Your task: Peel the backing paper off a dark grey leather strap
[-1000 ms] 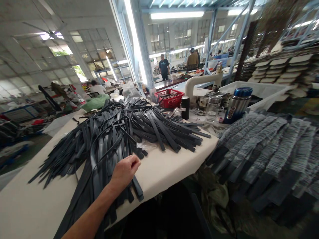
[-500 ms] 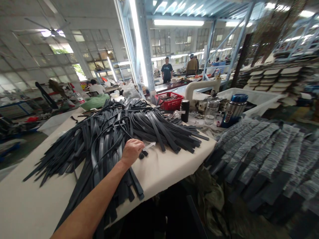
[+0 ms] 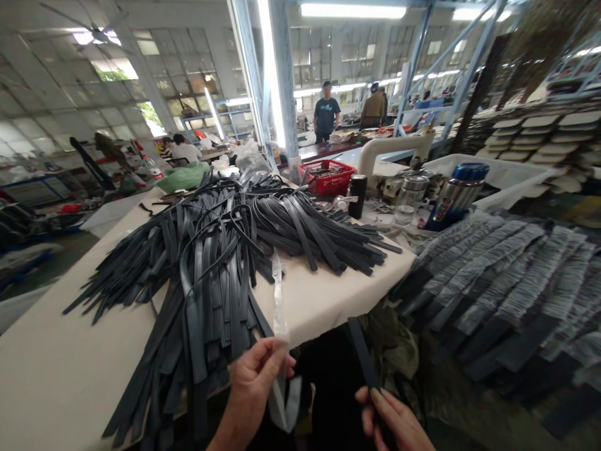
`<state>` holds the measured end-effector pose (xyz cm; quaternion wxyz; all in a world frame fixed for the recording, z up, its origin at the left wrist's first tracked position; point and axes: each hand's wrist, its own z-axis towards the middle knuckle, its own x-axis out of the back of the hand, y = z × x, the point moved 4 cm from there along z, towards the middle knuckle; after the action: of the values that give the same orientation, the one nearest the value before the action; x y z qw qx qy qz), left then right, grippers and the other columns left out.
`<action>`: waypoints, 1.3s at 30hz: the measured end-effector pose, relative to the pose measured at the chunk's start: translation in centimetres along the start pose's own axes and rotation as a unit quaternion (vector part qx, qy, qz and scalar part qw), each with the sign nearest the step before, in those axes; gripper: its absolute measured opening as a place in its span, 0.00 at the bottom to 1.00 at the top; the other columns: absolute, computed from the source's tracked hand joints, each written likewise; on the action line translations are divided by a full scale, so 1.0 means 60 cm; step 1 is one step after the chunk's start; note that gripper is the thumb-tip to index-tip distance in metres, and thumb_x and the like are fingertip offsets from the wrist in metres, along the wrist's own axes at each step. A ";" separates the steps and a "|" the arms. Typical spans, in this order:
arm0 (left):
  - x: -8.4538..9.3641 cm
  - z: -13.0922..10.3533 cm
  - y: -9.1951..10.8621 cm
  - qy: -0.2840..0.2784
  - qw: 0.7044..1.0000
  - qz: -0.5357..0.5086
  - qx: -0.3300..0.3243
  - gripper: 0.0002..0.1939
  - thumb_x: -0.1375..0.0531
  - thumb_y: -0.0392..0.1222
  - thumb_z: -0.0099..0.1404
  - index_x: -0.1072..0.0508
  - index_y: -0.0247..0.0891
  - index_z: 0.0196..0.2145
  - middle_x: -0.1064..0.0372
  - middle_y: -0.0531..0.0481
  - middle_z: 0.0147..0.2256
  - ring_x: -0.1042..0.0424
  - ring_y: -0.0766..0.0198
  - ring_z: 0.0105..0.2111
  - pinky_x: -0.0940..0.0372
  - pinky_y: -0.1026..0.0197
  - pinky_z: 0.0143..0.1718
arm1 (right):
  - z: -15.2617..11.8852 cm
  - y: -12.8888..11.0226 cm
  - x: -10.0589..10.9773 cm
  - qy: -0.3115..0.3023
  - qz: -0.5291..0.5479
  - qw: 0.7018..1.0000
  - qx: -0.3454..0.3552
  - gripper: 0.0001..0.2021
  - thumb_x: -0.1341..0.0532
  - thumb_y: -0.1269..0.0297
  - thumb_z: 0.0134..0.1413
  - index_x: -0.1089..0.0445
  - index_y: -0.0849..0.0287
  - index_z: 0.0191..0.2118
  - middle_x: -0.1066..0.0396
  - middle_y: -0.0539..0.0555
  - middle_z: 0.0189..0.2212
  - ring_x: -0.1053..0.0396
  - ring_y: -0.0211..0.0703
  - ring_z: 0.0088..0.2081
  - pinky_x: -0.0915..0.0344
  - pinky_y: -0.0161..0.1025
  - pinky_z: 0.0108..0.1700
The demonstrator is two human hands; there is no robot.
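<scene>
Black straps (image 3: 225, 250) lie in a big heap on the desk (image 3: 323, 294), from about 9 o'clock up to 1 o'clock of my view. My left hand (image 3: 256, 382) is low at 6 o'clock. Its fingers (image 3: 275, 360) are pinched on a thin clear sleeve (image 3: 278, 294) that stands up over the desk edge and droops below the hand. My right hand (image 3: 392, 419) is at 5 o'clock. Its fingers are closed on one dark strip (image 3: 360, 351) that points up toward 12 o'clock.

What could go wrong? I think the sleeve is floppy and slippery, so it could slide out of my pinch or fold over. The strip tip could miss the sleeve mouth, because the two are apart. I cannot tell where the sleeve opens. The heap hangs over the desk edge right by my left hand, so a bump could pull straps to the floor.

Both hands are palm-in, close to my body, below the desk edge. The left wrist comes up from the bottom. The right hand is partly cut off by the edge of the view.

At 2 o'clock stand a red basket (image 3: 328, 178), a glass jar (image 3: 406, 197) and a blue-capped flask (image 3: 453, 194). At 3 o'clock lie rows of wrapped straps (image 3: 507, 275). Other people stand far off at 12 o'clock.
</scene>
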<state>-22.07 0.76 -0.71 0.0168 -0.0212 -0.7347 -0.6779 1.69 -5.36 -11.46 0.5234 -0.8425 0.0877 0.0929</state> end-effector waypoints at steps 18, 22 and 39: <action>-0.062 -0.047 -0.076 -0.141 0.973 -0.086 0.160 0.14 0.32 0.48 0.50 0.25 0.33 0.26 0.32 0.54 0.21 0.36 0.70 0.22 0.42 0.66 0.27 | 0.064 -0.160 -0.145 -0.092 -0.260 0.938 0.211 0.16 0.43 0.54 0.57 0.33 0.60 0.25 0.41 0.45 0.18 0.44 0.35 0.22 0.47 0.33 0.25; -0.078 -0.050 -0.081 -0.192 0.960 -0.096 0.180 0.14 0.31 0.47 0.48 0.24 0.33 0.28 0.31 0.54 0.20 0.37 0.70 0.21 0.43 0.66 0.27 | 0.089 -0.190 -0.123 -0.069 -0.280 0.930 0.227 0.17 0.43 0.53 0.57 0.34 0.60 0.24 0.40 0.45 0.17 0.45 0.34 0.20 0.47 0.33 0.24; -0.113 -0.070 -0.091 -0.336 0.912 -0.037 0.232 0.11 0.34 0.45 0.49 0.21 0.33 0.26 0.29 0.51 0.21 0.35 0.68 0.22 0.42 0.64 0.28 | 0.136 -0.223 -0.093 -0.020 -0.289 0.927 0.238 0.16 0.44 0.52 0.56 0.34 0.58 0.25 0.41 0.44 0.15 0.45 0.33 0.16 0.48 0.32 0.20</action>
<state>-15.62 -3.93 -6.19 -0.2511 -0.2159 -0.8340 -0.4413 -0.93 8.08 -2.03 0.7144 -0.6799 -0.1506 -0.0688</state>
